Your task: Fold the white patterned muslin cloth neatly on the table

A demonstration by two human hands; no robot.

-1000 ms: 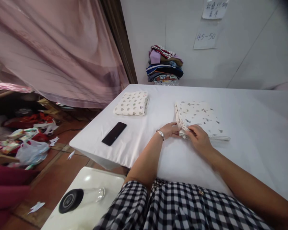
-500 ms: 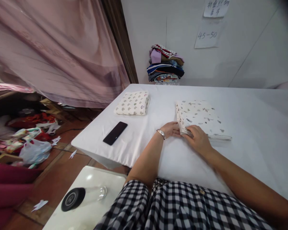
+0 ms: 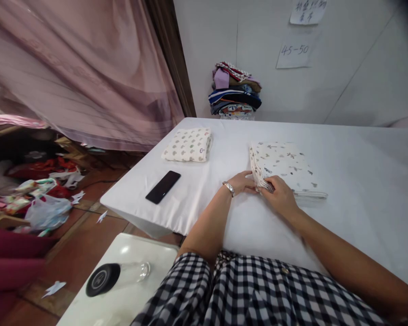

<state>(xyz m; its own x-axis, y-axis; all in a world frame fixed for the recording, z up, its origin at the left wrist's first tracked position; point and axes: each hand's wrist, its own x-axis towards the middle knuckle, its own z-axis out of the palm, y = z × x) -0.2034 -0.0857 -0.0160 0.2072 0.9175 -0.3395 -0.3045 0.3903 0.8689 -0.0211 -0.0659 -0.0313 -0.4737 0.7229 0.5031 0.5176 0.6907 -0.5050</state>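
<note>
A folded white cloth (image 3: 285, 163) with small plant-like prints lies on the white-covered table in front of me, its layered edge on the left. My right hand (image 3: 280, 195) pinches the near left corner, thumb below and fingers on top. Beside that same corner is my left hand (image 3: 244, 183), a bracelet (image 3: 229, 189) on its wrist; its fingers are stretched toward the layers and touch the edge. The left fingertips are partly hidden near the cloth.
Another folded printed cloth (image 3: 188, 145) and a black phone (image 3: 163, 187) lie at the table's left. A stool (image 3: 139, 244) bearing a clear jar with a black lid (image 3: 102, 280) stands lower left. Piled clothes (image 3: 235, 93) rise behind the table, near a pink curtain (image 3: 98, 68).
The hands and the cloth stay almost in place; the right fingers have shifted slightly at the corner. The whole view has moved a little.
</note>
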